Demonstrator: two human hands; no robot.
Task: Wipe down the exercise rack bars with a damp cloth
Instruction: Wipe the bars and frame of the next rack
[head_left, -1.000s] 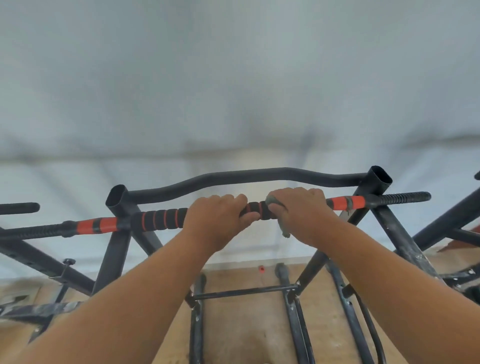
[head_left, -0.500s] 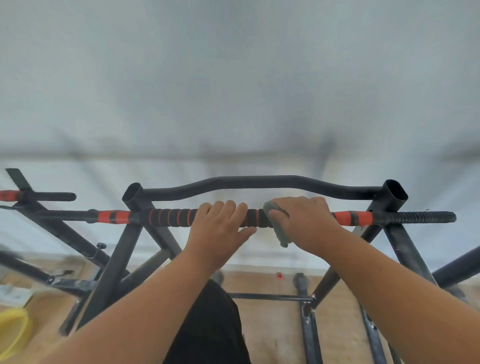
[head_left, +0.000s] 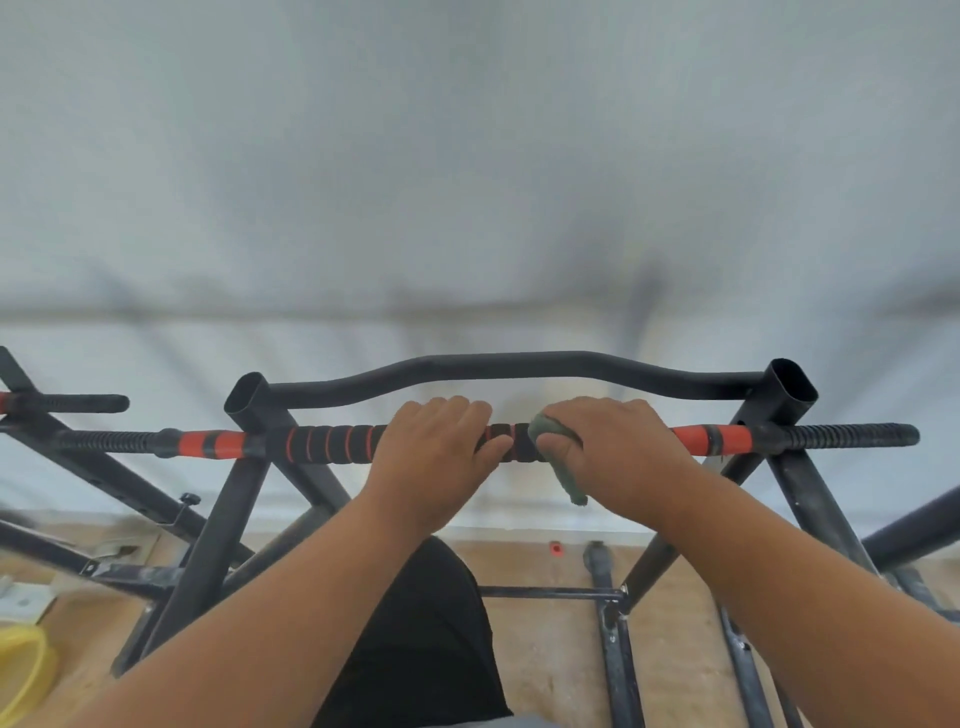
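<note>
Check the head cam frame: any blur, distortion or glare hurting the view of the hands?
Head view: wide-angle bending curves the foam bar; the far wall and frame edges are smeared and soft; light is flat, no glare; left hand, right hand and green cloth read sharp enough.

Both hands grip the bar (head_left: 332, 441) (right (head_left: 618, 457) clutching cloth (head_left: 563, 475)).

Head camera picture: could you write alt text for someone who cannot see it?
Two hands grip a black and orange padded bar on a black exercise rack: the right hand wraps a green cloth around it, the left hand holds it bare. Wooden floor below.
</note>
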